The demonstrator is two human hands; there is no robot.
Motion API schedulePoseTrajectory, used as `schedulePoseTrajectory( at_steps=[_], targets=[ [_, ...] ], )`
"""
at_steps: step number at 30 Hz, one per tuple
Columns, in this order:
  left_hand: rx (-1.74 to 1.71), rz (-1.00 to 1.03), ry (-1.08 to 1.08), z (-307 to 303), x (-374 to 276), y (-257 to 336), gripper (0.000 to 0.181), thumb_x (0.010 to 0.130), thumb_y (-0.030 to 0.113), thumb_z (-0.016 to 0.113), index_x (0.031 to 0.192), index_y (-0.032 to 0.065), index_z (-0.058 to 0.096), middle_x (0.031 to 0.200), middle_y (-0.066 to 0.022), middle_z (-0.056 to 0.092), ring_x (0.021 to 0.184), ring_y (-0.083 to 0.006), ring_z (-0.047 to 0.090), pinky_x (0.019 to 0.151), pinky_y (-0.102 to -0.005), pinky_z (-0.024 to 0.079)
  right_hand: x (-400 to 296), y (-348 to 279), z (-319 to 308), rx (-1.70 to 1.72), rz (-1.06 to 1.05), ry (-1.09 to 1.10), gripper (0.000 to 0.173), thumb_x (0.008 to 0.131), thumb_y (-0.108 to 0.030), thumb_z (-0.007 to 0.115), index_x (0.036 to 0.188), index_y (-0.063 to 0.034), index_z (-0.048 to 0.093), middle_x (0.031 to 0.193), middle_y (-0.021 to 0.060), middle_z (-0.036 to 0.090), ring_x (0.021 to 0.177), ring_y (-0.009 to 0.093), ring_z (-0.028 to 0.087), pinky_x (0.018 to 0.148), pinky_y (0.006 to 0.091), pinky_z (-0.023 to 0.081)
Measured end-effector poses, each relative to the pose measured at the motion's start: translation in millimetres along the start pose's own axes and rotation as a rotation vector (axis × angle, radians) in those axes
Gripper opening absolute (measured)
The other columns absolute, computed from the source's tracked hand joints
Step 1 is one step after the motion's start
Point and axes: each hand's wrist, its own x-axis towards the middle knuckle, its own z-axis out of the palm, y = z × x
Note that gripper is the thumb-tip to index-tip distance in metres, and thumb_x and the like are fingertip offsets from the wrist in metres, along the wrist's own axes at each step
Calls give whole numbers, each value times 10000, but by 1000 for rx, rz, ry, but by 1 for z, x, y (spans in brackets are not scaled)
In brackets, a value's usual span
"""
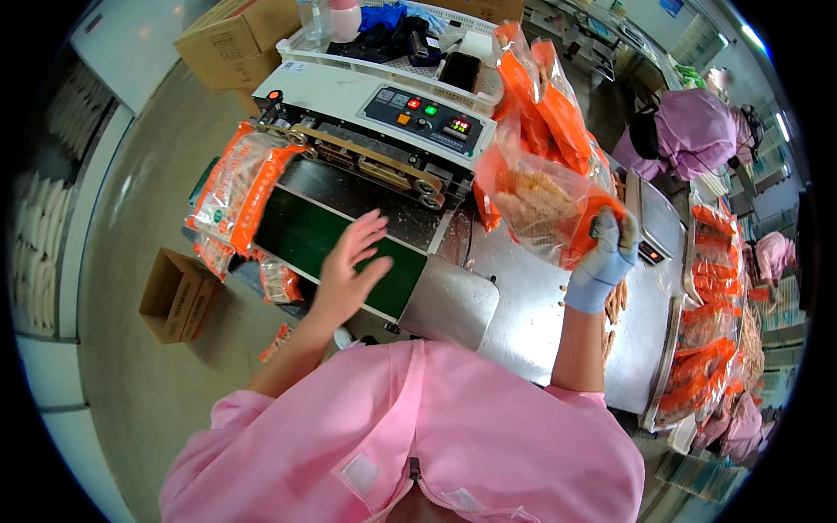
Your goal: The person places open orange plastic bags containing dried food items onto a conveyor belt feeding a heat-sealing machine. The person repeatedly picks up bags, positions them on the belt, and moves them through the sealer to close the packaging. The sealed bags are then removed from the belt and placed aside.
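Observation:
My gloved right hand (605, 261) grips an orange-and-clear plastic bag (539, 202) by one end, above the metal table. Through its clear part a tan, crumbly-looking food shows. Bare and slightly blurred, my left hand (353, 271) hovers with fingers apart over the green conveyor belt (307, 229) and holds nothing. Behind the belt stands a continuous band sealer (314, 85) with lit buttons and a digital display. At the belt's left end a filled bag (239, 186) hangs with its top edge at the sealing band's outlet.
Several upright orange bags (549, 98) lean right of the sealer. A digital scale (654, 212) and trays of bags (700, 366) stand farther right. An open cardboard box (176, 294) is on the floor at left. A white basket (484, 95) rests behind the sealer. Co-workers in pink (693, 134) are at right.

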Motion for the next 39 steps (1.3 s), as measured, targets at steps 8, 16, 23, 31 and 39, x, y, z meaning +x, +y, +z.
schedulePoseTrajectory(
  at_steps=[8, 16, 23, 31, 39],
  targets=[
    [-537, 430, -146, 51, 45, 40, 757, 871, 380, 624, 1426, -2, 277, 1364, -143, 429, 1249, -214, 428, 1041, -353, 321, -90, -65, 24, 208, 57, 26, 94, 844, -79, 614, 937, -64, 626, 776, -2, 595, 638, 74, 512, 600, 210, 421],
    [-483, 644, 30, 52, 7, -1, 492, 880, 229, 495, 1291, -41, 479, 1274, -221, 492, 1173, -284, 503, 990, -366, 387, -135, -57, -14, 140, 132, -152, 362, 878, -218, 594, 1158, 8, 554, 1115, 128, 601, 1060, 229, 552, 977, 391, 396],
    [-145, 919, 20, 47, 11, 8, 641, 803, 362, 559, 1305, -28, 475, 1300, -273, 483, 1192, -391, 499, 999, -443, 388, -102, -110, -21, -80, -575, -384, 323, 875, -103, 496, 1164, 30, 554, 1179, 229, 574, 1074, 294, 581, 936, 441, 459],
    [-141, 920, 8, 49, 5, 20, 618, 831, 348, 523, 1295, -57, 473, 1193, -283, 564, 1045, -402, 602, 878, -395, 486, -87, -192, 21, -1246, -670, -1632, 157, 803, -120, 558, 946, -110, 621, 904, 62, 637, 717, 231, 603, 703, 299, 476],
    [66, 933, 14, 43, 16, 14, 593, 774, 287, 578, 1284, -9, 512, 1168, -240, 580, 944, -345, 633, 768, -331, 508, -86, -118, 76, -1822, -655, -2096, 179, 787, -116, 575, 961, -124, 618, 924, 44, 612, 807, 233, 579, 781, 323, 448]
  ],
)
